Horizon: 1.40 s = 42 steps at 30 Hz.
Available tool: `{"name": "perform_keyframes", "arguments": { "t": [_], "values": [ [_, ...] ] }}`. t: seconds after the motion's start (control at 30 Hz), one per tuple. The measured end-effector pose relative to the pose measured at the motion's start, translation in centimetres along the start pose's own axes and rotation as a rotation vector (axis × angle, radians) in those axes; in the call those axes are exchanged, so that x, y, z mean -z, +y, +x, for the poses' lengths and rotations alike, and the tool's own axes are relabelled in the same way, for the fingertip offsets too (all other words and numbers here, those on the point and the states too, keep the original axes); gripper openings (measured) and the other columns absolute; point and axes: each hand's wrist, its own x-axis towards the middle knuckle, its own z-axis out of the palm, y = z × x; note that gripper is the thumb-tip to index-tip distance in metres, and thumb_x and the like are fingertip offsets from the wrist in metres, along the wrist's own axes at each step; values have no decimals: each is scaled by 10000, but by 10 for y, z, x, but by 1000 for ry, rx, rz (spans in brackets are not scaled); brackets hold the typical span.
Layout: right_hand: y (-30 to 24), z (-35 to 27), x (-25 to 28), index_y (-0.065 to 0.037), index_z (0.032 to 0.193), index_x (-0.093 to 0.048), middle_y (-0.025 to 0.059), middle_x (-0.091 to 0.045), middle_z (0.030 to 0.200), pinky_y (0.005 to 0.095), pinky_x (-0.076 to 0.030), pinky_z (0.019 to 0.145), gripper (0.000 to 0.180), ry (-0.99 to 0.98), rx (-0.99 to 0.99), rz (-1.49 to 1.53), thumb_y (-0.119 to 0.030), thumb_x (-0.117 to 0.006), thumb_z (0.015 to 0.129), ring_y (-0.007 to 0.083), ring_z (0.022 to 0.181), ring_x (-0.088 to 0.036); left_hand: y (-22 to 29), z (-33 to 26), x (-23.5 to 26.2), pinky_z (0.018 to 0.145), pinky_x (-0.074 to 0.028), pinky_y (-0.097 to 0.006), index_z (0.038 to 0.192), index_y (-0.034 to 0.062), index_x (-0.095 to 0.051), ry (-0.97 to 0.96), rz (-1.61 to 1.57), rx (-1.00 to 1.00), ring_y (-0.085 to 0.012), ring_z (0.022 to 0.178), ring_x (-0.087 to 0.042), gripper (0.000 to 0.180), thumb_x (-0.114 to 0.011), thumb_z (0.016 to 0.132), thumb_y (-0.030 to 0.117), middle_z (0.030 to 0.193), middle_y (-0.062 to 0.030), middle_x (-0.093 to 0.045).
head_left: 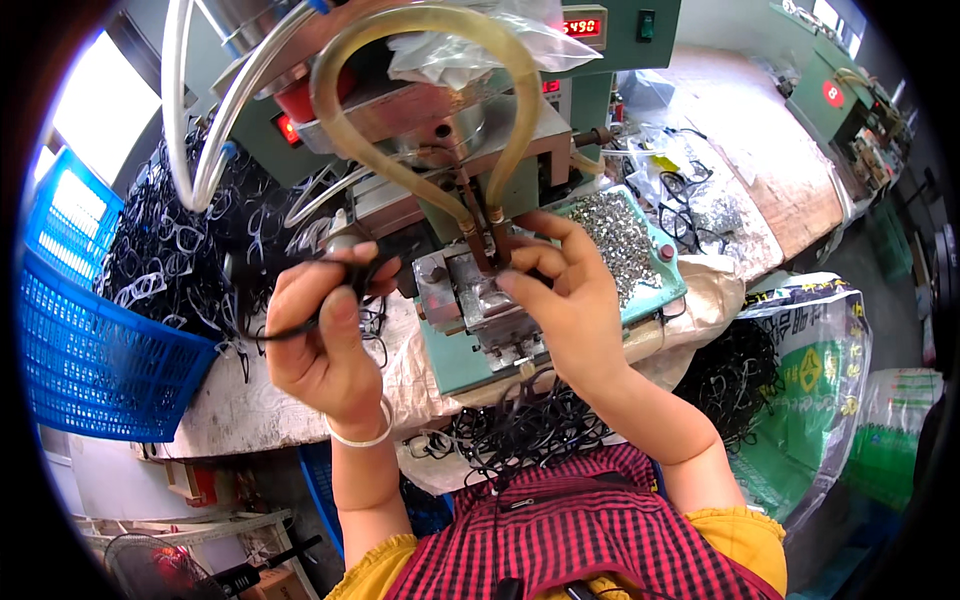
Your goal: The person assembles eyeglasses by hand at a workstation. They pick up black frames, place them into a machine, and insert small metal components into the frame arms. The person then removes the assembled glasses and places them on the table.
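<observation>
Nearest the camera is a red-and-black checked apron (590, 530) worn over yellow sleeves, and just beyond it a tangled heap of black spectacle frames (525, 430) lies in the person's lap against the near edge of the bench. The left hand (325, 335), with a white band at the wrist, is closed around a black plastic spectacle frame (340, 290), thumb pressed over its front, holding it up just left of the machine. The right hand (570, 300) is partly curled, its fingertips (515, 280) touching the small steel clamp block (470, 285) on the pale green machine base; whether they pinch a small part there cannot be told. Beyond the right hand, a shallow green tray of small silvery metal pieces (620, 235) sits on the right side of the base. Two brownish rubber hoses (430, 30) arch down from above to copper tips just over the clamp block. On the left, a blue plastic crate (90, 350) holds a large heap of dark frames (180, 250). To the right stands a printed white and green sack (810, 380) filled with more black frames. Farther off, clear bags and loose frames lie on the worn wooden bench (770, 170), with another green machine (835, 95) at the far right.
</observation>
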Motion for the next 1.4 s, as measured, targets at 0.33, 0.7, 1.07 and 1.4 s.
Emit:
{"name": "perform_keyframes", "arguments": {
  "t": [0.33, 0.7, 1.07, 1.4],
  "values": [
    [29, 25, 120, -45, 1057, -720, 234, -579, 1342, 507, -387, 1109, 263, 90, 310, -1552, -146, -724, 814, 408, 1351, -462, -5, -49, -13, 899, -537, -460, 996, 133, -769, -618, 274, -277, -202, 811, -629, 275, -778, 721, 126, 1050, -9, -740],
    [45, 29, 117, -34, 951, -655, 159, -641, 1257, 463, -464, 1015, 158, -204, 656, -1423, -46, -673, 794, 373, 1254, -555, -9, -49, -5, 951, -516, -488, 1001, 109, -761, -683, 260, -228, -228, 873, -678, 236, -797, 771, 149, 1076, -40, -741],
    [47, 8, 179, -32, 1013, -679, 23, -697, 925, 235, -498, 775, 83, 403, 199, -330, -42, -655, 935, 92, 873, -637, 39, -99, 96, 1077, -460, -451, 1179, -25, -609, 274, 631, 37, -336, 1139, -630, 275, -621, 906, -55, 1178, -182, -667],
    [60, 47, 119, -6, 1115, -714, 1, -695, 1006, 218, -466, 840, 176, 293, 216, -240, -65, -628, 974, 72, 909, -600, -64, -85, 95, 1164, -304, -492, 951, 107, -757, -711, 1257, 184, -396, 1302, -503, 253, -637, 767, -18, 1443, -170, -544]
  ]
}}
